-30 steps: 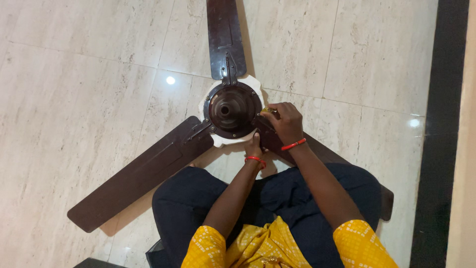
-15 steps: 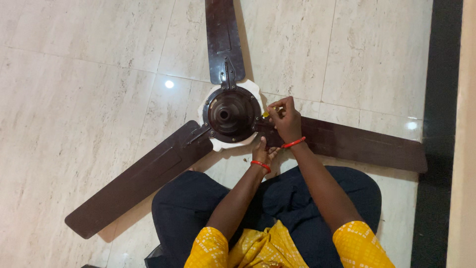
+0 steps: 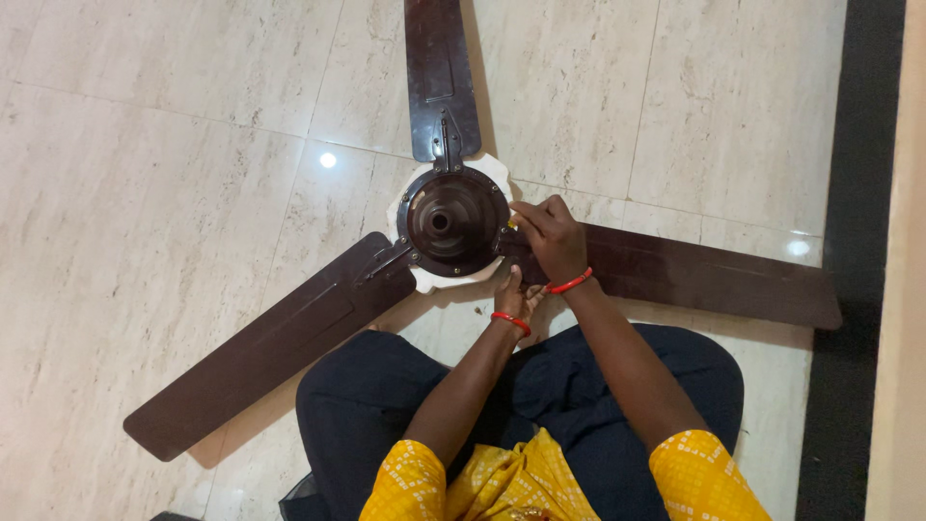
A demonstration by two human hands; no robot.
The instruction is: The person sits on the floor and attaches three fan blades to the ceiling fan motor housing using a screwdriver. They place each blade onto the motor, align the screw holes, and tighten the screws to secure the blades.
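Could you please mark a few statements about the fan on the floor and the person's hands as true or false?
1. The ceiling fan lies on a pale tiled floor. True.
2. The fan has four blades. False: three dark brown blades show.
3. The right hand rests at the root of the blade pointing right, beside the motor hub. True.
4. The left hand grips the tip of the lower-left blade. False: it is tucked under the hub's edge, just below the right hand.
5. Both wrists wear red bands. True.
6. The motor hub sits bare on the floor. False: a white pad shows under it.
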